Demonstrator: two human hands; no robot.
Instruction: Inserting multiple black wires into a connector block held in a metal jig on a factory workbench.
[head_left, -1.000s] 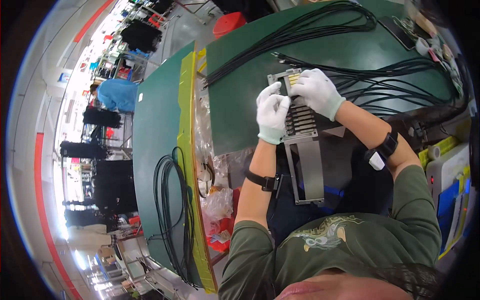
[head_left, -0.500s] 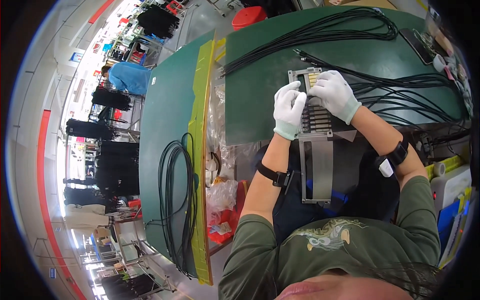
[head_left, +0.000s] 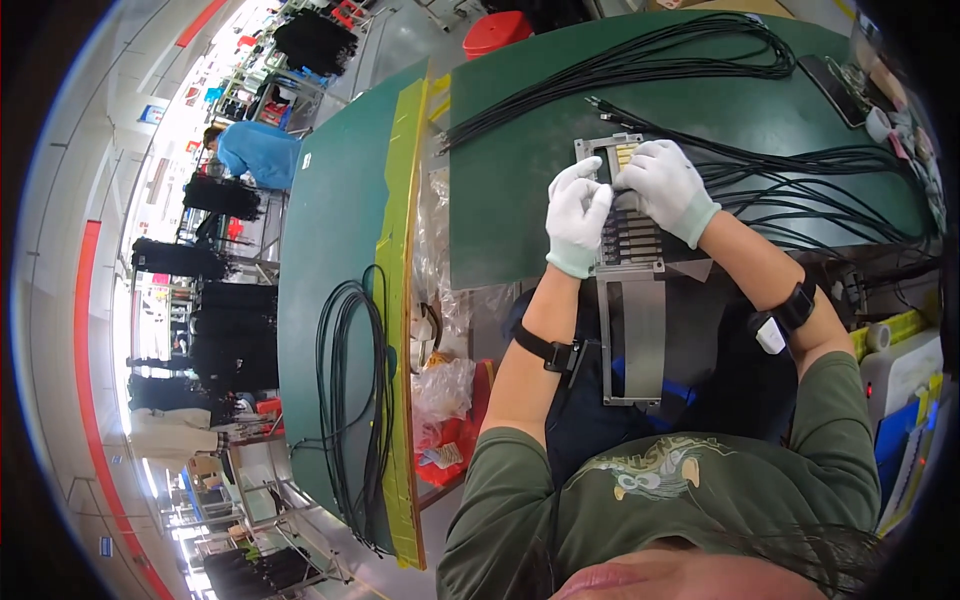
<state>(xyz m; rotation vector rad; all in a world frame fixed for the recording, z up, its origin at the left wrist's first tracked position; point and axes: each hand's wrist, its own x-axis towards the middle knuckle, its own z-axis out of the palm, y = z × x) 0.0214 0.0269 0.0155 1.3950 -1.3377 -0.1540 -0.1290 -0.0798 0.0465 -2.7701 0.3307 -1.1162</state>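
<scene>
A long metal fixture frame (head_left: pixel 655 266) with a row of slots lies over the near edge of the green table. Dark cable connectors (head_left: pixel 632 240) sit side by side in its nearer slots, and yellowish slots (head_left: pixel 626 154) show at its far end. My left hand (head_left: pixel 576 222), in a white glove, is over the frame's left side with fingers curled and thumb bent toward the other hand. My right hand (head_left: pixel 664 188), also gloved, is closed over the slots, fingertips down at a black cable end (head_left: pixel 618 194). The fingers hide most of what they pinch.
Black cables (head_left: pixel 820 165) fan out right of the fixture, and another bundle (head_left: pixel 640 70) lies along the far side. A phone (head_left: pixel 832 90) rests at the far right. Across a gap, a second green table (head_left: pixel 330 230) bears coiled cable (head_left: pixel 345 400). A person in blue (head_left: pixel 255 152) is beyond.
Both hands stay over the same slots. The left fingers have shifted slightly, and the fingertips of the two hands remain close together. The fixture has barely moved.
</scene>
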